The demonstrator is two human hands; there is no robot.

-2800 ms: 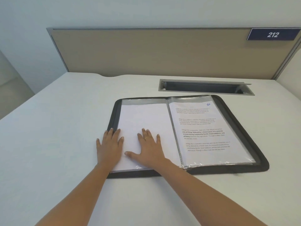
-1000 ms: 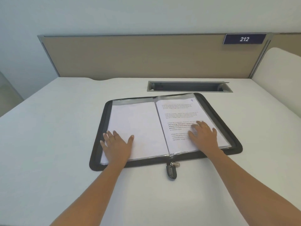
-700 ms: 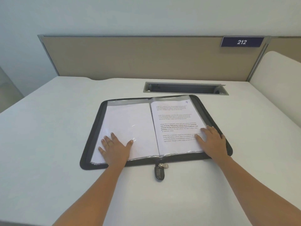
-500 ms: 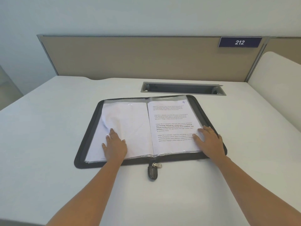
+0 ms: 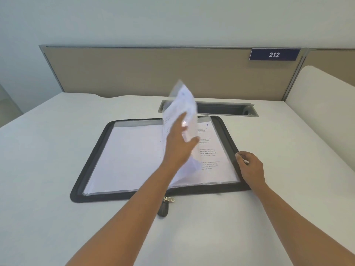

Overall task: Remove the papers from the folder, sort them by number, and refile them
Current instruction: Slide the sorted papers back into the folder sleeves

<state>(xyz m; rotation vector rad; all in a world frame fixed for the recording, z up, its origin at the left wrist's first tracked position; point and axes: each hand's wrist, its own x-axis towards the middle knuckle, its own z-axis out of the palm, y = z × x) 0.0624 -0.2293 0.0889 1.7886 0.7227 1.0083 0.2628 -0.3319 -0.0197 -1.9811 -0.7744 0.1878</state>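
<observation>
A black zip folder [image 5: 92, 160] lies open on the white desk, with clear plastic sleeves holding papers. My left hand [image 5: 178, 144] holds one sleeve [image 5: 182, 104] between thumb and fingers, standing it upright over the spine; the sleeve is blurred. The left stack [image 5: 130, 158] shows a blank white back. On the right, the top printed page [image 5: 213, 150] bears a handwritten 9 in its far corner. My right hand [image 5: 249, 167] sits at the folder's right edge with its fingers curled on the black border and its thumb on the edge of the sleeves.
The zip pull [image 5: 163, 208] lies on the desk in front of the folder's spine. A grey cable slot [image 5: 226, 109] is set into the desk behind the folder. A tan partition [image 5: 134, 72] with a 212 sign [image 5: 274, 54] closes the back. A white rounded panel [image 5: 322, 104] stands at the right.
My left hand has gathered the top sleeve off the left stack and lifted it upright over the spine. My right hand has slid from the right page to the folder's right edge and curled.
</observation>
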